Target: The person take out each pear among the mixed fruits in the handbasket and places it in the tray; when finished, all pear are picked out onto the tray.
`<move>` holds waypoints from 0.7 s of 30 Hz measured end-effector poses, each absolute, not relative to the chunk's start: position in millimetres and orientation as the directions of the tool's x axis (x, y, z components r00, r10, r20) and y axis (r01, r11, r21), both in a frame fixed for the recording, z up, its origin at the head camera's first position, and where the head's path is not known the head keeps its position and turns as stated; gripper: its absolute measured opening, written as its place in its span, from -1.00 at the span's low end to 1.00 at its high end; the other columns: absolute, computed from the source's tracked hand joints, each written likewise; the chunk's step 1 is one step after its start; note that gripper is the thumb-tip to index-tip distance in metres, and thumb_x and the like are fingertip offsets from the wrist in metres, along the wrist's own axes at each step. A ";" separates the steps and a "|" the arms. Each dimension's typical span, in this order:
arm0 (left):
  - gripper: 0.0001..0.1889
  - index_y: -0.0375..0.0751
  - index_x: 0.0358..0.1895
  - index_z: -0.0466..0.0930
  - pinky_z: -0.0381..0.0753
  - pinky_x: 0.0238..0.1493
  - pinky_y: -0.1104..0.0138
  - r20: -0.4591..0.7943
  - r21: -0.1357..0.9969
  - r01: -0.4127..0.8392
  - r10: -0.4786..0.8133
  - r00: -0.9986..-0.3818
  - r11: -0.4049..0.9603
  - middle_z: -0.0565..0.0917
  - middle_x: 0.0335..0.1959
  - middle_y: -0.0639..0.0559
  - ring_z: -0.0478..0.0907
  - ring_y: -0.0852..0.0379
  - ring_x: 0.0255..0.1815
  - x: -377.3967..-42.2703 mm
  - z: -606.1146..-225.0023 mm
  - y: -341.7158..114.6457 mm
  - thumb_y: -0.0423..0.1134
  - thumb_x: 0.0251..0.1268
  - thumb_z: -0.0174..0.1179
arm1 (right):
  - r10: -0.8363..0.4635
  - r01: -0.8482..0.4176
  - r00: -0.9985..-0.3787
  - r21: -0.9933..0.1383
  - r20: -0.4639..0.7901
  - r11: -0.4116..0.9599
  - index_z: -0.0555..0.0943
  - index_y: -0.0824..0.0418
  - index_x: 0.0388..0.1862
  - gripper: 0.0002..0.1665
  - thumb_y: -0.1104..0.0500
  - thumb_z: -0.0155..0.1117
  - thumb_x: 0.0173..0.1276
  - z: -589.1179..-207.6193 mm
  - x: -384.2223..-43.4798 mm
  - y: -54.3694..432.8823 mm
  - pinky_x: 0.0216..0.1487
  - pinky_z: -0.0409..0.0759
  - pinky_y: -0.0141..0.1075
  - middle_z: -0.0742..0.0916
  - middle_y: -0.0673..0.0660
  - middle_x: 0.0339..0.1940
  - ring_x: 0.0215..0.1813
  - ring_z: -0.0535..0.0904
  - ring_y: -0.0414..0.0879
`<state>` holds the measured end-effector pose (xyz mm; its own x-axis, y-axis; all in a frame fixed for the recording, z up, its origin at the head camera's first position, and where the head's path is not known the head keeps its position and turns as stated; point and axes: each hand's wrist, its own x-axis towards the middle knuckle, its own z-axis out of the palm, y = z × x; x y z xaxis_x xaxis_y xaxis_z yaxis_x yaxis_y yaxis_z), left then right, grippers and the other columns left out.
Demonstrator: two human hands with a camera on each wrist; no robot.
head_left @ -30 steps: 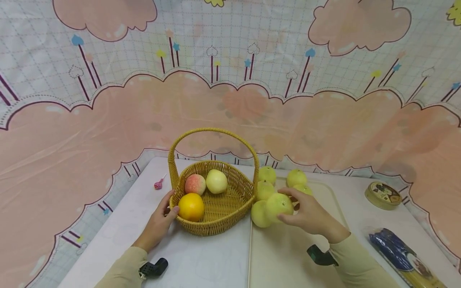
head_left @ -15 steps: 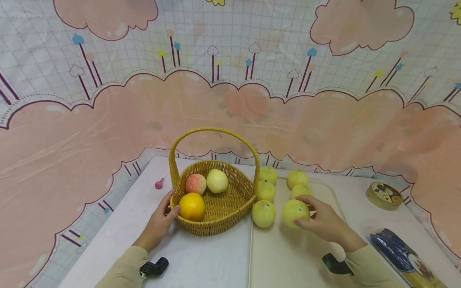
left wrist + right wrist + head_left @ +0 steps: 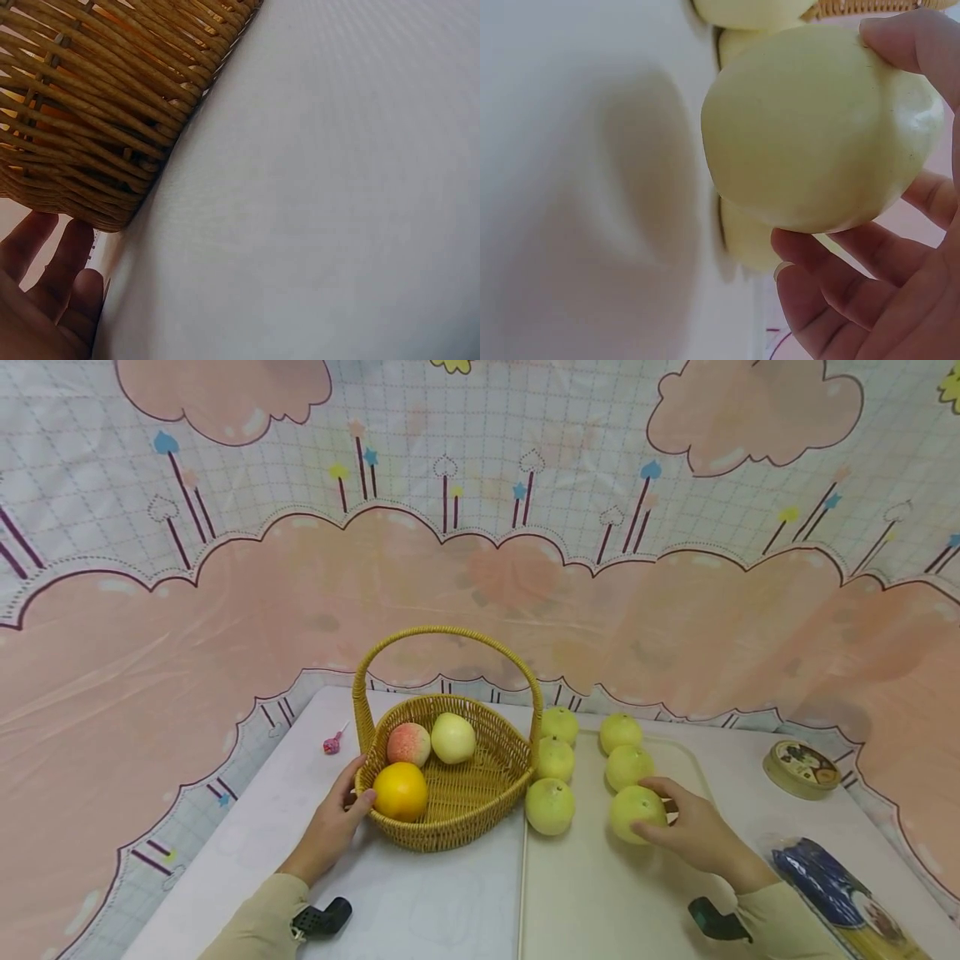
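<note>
My left hand point(image 3: 328, 828) grips the left rim of a wicker basket point(image 3: 444, 837), thumb at the rim and fingers along the outside wall. In the left wrist view, its fingers lie against the woven side. Inside the basket are an orange point(image 3: 401, 792), a peach point(image 3: 408, 744) and a pale yellow fruit point(image 3: 453, 738). My right hand point(image 3: 697, 831) holds a round yellow-green fruit point(image 3: 636, 815) between thumb and fingers, over a cream tray point(image 3: 585, 902). The right wrist view shows this fruit point(image 3: 810, 135) above the tray surface, with a shadow beneath.
Several like yellow-green fruits stand in two rows on the tray, the nearest left one point(image 3: 550, 807) beside the basket. A lollipop point(image 3: 332, 743) lies left of the basket. At right are a round tin point(image 3: 801, 769) and a blue packet point(image 3: 832, 885). A patterned cloth point(image 3: 480, 593) hangs behind.
My right hand has moved right and slightly toward me with the yellow-green fruit, away from the left row to the front of the right row. The left hand and basket have stayed put.
</note>
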<state>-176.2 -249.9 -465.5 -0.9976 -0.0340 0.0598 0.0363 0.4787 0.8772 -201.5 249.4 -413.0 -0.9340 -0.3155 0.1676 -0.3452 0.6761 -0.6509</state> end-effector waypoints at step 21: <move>-0.28 0.04 0.63 -0.09 0.37 0.28 -0.14 0.042 0.880 0.019 -0.038 -0.998 0.475 0.14 0.54 -0.26 0.33 -0.25 0.29 -173.4 -464.1 -249.9 0.13 0.58 -0.05 | -0.266 -0.241 -0.962 -0.646 0.062 0.724 0.42 0.39 0.33 -0.21 -0.02 0.46 0.29 -424.1 -209.2 262.5 -0.14 0.57 -0.13 0.64 0.32 0.12 -0.02 0.60 0.10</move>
